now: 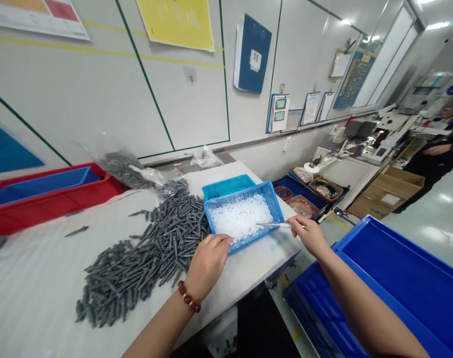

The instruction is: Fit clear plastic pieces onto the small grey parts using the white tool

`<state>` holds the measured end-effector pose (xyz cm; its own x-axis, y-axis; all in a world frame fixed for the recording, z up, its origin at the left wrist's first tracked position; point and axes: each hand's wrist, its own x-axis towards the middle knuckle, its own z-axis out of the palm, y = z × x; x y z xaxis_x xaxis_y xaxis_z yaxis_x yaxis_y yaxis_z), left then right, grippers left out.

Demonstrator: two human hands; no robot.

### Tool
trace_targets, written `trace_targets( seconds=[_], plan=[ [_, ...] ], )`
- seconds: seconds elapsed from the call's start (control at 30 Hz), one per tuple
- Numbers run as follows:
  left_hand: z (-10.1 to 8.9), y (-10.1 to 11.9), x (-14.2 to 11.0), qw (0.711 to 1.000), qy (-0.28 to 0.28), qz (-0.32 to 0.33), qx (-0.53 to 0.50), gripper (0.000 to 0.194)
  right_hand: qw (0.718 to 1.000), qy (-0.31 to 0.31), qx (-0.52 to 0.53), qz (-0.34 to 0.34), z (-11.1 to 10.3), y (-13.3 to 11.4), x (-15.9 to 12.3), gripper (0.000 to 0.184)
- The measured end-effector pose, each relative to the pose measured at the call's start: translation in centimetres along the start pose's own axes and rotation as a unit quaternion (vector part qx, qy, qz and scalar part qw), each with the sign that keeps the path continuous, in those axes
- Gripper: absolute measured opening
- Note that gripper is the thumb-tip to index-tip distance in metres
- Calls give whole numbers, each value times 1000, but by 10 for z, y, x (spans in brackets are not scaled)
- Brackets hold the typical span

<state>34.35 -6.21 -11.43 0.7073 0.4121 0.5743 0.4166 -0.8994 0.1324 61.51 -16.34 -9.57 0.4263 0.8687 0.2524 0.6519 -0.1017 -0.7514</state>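
Note:
My right hand (309, 233) is closed round the pale handle of a thin pointed metal tool (273, 224). Its tip reaches over a blue basket (245, 244) holding many small white pieces (241, 214). At the basket's near left corner is my left hand (210, 258), a beaded bracelet on its wrist. Its thumb and fingers are pinched together; what they hold, if anything, is too small to make out. Left of the basket, a large heap of dark grey slender parts (152, 253) spreads over the white-covered table (36, 293).
A teal bin (226, 186) stands behind the basket. Red (55, 199) and blue bins are at the far left, beside plastic bags of grey parts (124, 169). A large blue crate (409, 283) stands right of the table. Farther off are cardboard boxes (390, 191) and another person (440, 149).

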Motion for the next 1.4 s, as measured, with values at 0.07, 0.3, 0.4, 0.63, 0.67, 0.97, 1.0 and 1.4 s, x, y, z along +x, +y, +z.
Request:
trace_targets(
  seconds=[0.07, 0.3, 0.4, 0.63, 0.67, 0.97, 1.0, 1.4],
  plan=[
    [0, 4, -3, 1000, 1, -5, -13, 22, 1000, -3, -3, -6, 1, 1, 3, 35],
    [3, 7, -8, 999, -1, -23, -32, 22, 1000, -21, -2, -6, 1, 0, 9, 34],
    [4, 6, -9, 999, -7, -28, -31, 23, 1000, -30, 4, -1, 1, -1, 8, 33],
    [4, 6, -9, 998, -10, -37, -43, 24, 999, -37, 32, 4, 6, -1, 9, 32],
    [4, 6, -10, 998, -9, -38, -43, 24, 999, -38, 34, 2, 6, -1, 9, 32],
    [3, 6, -11, 998, -18, -36, -39, 23, 997, -53, 52, 9, 26, 4, 16, 35],
    [3, 6, -11, 998, -17, -36, -38, 23, 997, -56, 59, 12, 28, 5, 16, 35],
    [10, 8, 20, 997, -31, -65, 42, 23, 982, -59, 177, 34, 28, 1, 2, 37]
  ],
)
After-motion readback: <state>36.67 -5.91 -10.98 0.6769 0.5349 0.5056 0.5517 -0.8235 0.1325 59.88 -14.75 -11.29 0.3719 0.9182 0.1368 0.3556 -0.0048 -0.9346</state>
